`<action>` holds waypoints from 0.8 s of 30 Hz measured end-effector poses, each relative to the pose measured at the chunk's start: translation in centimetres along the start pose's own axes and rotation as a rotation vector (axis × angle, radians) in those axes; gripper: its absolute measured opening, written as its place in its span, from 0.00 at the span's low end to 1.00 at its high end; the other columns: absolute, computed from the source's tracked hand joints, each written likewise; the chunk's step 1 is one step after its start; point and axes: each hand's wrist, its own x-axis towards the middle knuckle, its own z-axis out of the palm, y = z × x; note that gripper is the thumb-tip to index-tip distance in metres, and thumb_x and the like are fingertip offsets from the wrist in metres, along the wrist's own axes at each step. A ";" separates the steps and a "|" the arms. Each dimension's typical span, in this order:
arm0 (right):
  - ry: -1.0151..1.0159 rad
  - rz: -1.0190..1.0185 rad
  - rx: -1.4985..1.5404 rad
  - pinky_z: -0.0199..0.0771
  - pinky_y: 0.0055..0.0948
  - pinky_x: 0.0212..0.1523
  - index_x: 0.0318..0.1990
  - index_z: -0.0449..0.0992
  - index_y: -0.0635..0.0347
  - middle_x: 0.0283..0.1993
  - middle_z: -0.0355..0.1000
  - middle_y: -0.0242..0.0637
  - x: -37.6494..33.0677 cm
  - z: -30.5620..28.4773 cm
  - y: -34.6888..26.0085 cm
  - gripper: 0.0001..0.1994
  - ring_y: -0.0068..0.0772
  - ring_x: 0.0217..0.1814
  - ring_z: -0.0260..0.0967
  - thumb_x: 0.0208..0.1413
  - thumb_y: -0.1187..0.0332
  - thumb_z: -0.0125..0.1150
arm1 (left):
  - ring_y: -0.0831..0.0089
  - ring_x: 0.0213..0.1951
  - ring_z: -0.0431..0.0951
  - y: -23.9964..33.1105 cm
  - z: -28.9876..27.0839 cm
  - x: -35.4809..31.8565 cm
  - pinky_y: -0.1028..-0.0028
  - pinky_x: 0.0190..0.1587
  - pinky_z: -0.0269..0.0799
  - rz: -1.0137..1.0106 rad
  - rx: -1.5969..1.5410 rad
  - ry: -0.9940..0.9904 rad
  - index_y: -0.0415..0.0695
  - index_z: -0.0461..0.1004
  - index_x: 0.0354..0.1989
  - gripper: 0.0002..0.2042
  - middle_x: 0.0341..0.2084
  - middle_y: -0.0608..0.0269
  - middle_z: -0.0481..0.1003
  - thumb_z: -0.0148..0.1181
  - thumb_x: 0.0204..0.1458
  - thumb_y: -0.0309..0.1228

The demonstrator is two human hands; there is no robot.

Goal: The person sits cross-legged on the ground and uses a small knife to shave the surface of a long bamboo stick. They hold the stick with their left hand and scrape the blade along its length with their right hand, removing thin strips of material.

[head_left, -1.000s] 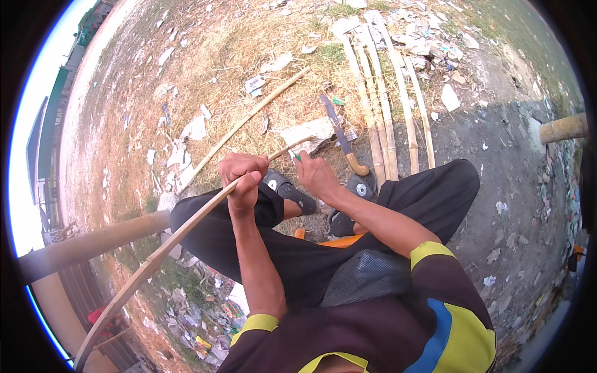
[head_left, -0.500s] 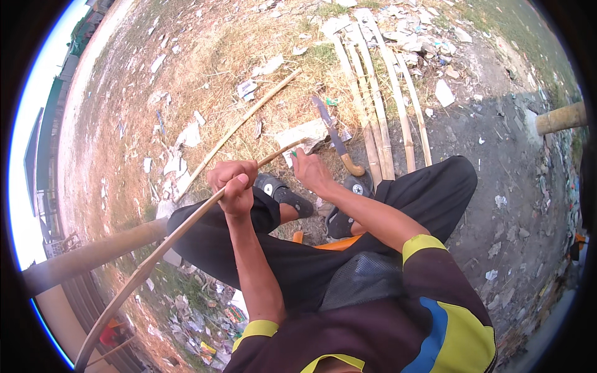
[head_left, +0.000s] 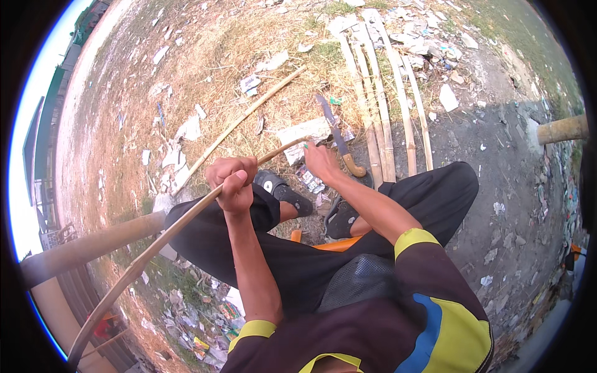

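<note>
Since the earlier frames almost nothing has shifted: both hands keep their places on the long bamboo strip point(head_left: 186, 217), and the bend in it looks the same. That strip runs in a curve from the lower left of the view up across the person's lap to a tip near the ground ahead. Fingers of the left hand point(head_left: 233, 183) are wrapped tight around its middle in a fist, thumb on top. Further along, the right hand point(head_left: 320, 163) rests near the thin end; its fingers lie against the strip, but whether they close round it cannot be told. So the hands are apart, one on each part of the same strip.

Just beyond the right hand a big knife point(head_left: 339, 137) with a wooden handle lies on the dirt. Beside it, several split bamboo slats point(head_left: 388, 105) lie side by side, and another thin cane point(head_left: 249, 118) lies slanting on the dry grass. Scraps of paper point(head_left: 186, 129) litter the ground all around. Black shoes point(head_left: 280, 189) show between the knees.
</note>
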 end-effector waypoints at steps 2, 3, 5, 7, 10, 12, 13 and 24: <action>-0.007 0.021 -0.001 0.74 0.52 0.39 0.43 0.70 0.68 0.34 0.74 0.60 -0.2 0.1 -0.8 0.18 0.62 0.38 0.74 0.64 0.59 0.43 | 0.80 0.09 0.42 0.1 0.3 0.3 0.73 0.16 0.40 0.004 0.012 0.024 0.47 0.46 0.08 0.17 0.04 0.70 0.47 0.46 0.40 0.27; 0.009 0.071 -0.013 0.75 0.51 0.39 0.42 0.70 0.67 0.34 0.74 0.61 0.2 1.1 0.5 0.17 0.61 0.38 0.74 0.63 0.59 0.43 | 0.80 0.09 0.42 0.1 0.5 0.3 0.73 0.15 0.39 0.006 -0.004 0.046 0.45 0.46 0.08 0.17 0.04 0.69 0.47 0.46 0.40 0.27; 0.025 0.179 -0.037 0.75 0.51 0.40 0.43 0.70 0.65 0.35 0.74 0.61 2.2 3.8 5.9 0.17 0.62 0.39 0.74 0.63 0.59 0.43 | 0.79 0.09 0.43 -0.1 0.9 0.9 0.73 0.15 0.38 0.004 -0.052 0.058 0.42 0.45 0.09 0.16 0.05 0.68 0.47 0.47 0.38 0.26; 0.002 0.163 -0.004 0.74 0.53 0.42 0.43 0.70 0.66 0.36 0.74 0.61 2.1 3.5 4.0 0.18 0.63 0.41 0.73 0.64 0.58 0.42 | 0.79 0.09 0.43 -0.1 0.3 0.6 0.73 0.15 0.37 0.015 -0.045 0.055 0.43 0.45 0.09 0.16 0.05 0.68 0.47 0.46 0.39 0.26; 0.015 0.160 0.025 0.73 0.54 0.43 0.42 0.68 0.67 0.36 0.74 0.62 1.1 3.1 2.0 0.19 0.63 0.42 0.72 0.64 0.57 0.42 | 0.79 0.10 0.43 -0.6 -0.2 0.4 0.73 0.15 0.38 0.026 -0.066 0.111 0.44 0.45 0.09 0.16 0.05 0.69 0.47 0.46 0.40 0.26; 0.051 0.222 0.008 0.73 0.54 0.42 0.41 0.68 0.67 0.35 0.73 0.63 1.4 5.3 3.8 0.19 0.63 0.41 0.73 0.64 0.57 0.42 | 0.80 0.10 0.43 -0.5 0.1 0.3 0.73 0.16 0.39 0.014 -0.075 0.195 0.44 0.45 0.09 0.16 0.06 0.69 0.47 0.46 0.39 0.26; 0.095 0.269 0.057 0.73 0.54 0.42 0.41 0.68 0.67 0.35 0.73 0.64 2.0 4.7 4.4 0.18 0.63 0.41 0.73 0.64 0.57 0.42 | 0.80 0.10 0.43 -0.5 -0.4 0.5 0.73 0.16 0.40 0.014 -0.089 0.174 0.45 0.45 0.09 0.16 0.06 0.70 0.46 0.45 0.39 0.25; 0.096 -0.156 0.241 0.68 0.58 0.36 0.36 0.68 0.70 0.26 0.69 0.68 -0.8 -1.7 -3.4 0.19 0.68 0.35 0.70 0.63 0.58 0.43 | 0.81 0.12 0.43 -0.8 0.1 -0.1 0.73 0.16 0.40 0.073 -0.084 0.224 0.46 0.46 0.09 0.15 0.07 0.70 0.47 0.44 0.42 0.24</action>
